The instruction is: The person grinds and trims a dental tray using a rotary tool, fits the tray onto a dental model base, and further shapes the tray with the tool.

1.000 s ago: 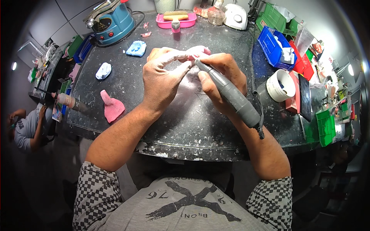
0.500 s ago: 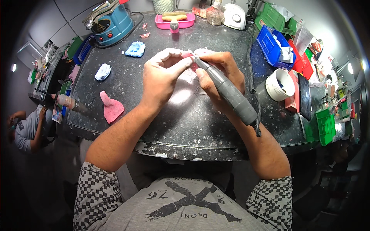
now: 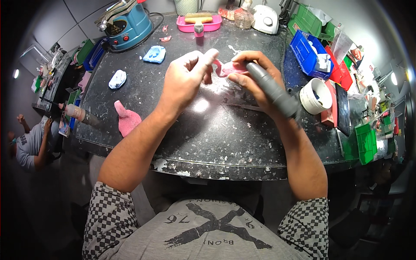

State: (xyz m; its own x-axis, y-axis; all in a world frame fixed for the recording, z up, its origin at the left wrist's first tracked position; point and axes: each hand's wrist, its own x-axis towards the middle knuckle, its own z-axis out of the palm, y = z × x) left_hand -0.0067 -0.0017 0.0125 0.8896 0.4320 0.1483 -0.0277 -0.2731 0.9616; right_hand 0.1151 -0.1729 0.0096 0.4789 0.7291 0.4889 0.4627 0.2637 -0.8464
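My left hand (image 3: 186,82) has curled fingers at the left end of a small pink moulded piece (image 3: 227,69). My right hand (image 3: 264,82) grips a grey rotary handpiece (image 3: 273,91), with thumb and forefinger also at the pink piece. The handpiece's tip is hard to make out beside it. Below both hands is the worn black bench (image 3: 203,138). A pink piece with an upright stem (image 3: 126,121) lies left of my left forearm. A white lump (image 3: 117,80) and a light blue slab (image 3: 154,54) lie farther up on the left.
A blue machine (image 3: 125,32), pink tray (image 3: 186,26) and white device (image 3: 265,19) line the back. Blue (image 3: 303,54) and green (image 3: 366,143) bins, a white tub (image 3: 315,97) and red items crowd the right. Another person (image 3: 34,147) is at a bench far left.
My right hand and the handpiece have moved right and turned. The pink piece shows more between my hands, and my left thumb has risen. The other person's hand has come up.
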